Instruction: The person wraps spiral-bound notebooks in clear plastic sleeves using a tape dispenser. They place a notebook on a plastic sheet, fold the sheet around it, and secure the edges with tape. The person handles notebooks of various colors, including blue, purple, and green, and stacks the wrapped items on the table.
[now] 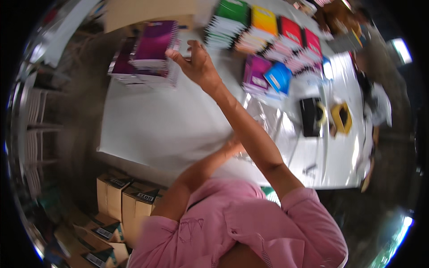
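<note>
My right hand (pixel 196 64) reaches far across the table, just right of a stack of purple spiral notebooks (pixel 154 40). Its thumb points toward the stack and stands apart from the fingers; I see nothing held. A second purple stack (pixel 123 60) adjoins it on the left. Crossing beneath my right forearm, my left hand (pixel 235 145) is low over the table by crumpled clear plastic film (pixel 272 118). The forearm covers its fingers. Beyond the film lie a purple notebook (pixel 257 77) and a small blue notebook (pixel 279 78) overlapping it.
Stacks of green (pixel 230 18), yellow (pixel 263 22), red (pixel 290 30) and pink notebooks (pixel 312 44) line the far side of the white table (pixel 138 120). A black box (pixel 309 117) and a yellow tape roll (pixel 342 118) sit right. Cardboard boxes (pixel 109 194) stand at lower left.
</note>
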The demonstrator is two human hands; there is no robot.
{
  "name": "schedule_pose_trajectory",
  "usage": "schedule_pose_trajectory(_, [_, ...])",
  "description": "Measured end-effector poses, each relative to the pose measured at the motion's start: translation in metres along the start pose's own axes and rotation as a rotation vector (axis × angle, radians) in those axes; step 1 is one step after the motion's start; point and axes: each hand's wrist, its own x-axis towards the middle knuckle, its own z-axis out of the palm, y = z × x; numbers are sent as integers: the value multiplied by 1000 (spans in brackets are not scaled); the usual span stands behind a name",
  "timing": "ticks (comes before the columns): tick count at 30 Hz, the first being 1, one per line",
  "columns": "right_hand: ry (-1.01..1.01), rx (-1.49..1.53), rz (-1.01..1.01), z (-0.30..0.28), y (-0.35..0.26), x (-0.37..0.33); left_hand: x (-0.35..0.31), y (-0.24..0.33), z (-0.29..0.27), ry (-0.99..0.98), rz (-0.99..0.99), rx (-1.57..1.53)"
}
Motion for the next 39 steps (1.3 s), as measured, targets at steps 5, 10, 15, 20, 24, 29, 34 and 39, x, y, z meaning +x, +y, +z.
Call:
schedule_pose_trajectory(5, [74, -632, -31, -67, 81, -137, 13, -34, 55, 285, 127, 493])
schedule_pose_trajectory(10, [306, -687, 278, -168, 181, -239, 24, -2, 30, -100, -9, 535])
schedule_pose_trajectory(15, [447, -979, 68, -243, 234, -271, 20, 7, 18, -13, 25, 429])
schedule_pose_trajectory(20, [654, -931, 243, -266, 246, -278, 20, 15, 19, -36, -86, 418])
schedule_pose_trajectory(24, [510, -1038, 361, -269, 237, -295, 28, 34, 13, -69, -192, 509])
schedule_pose_trajectory(29, [552, -1084, 323, -265, 234, -304, 56, 41, 36, 161, 203, 529])
schedule_pose_trajectory(34, [486, -1100, 325, -265, 232, -337, 56, 52, 34, -67, 98, 499])
schedule_pose_trajectory(39, [414, -961, 375, -286, 219, -345, 53, 53, 28, -94, 99, 493])
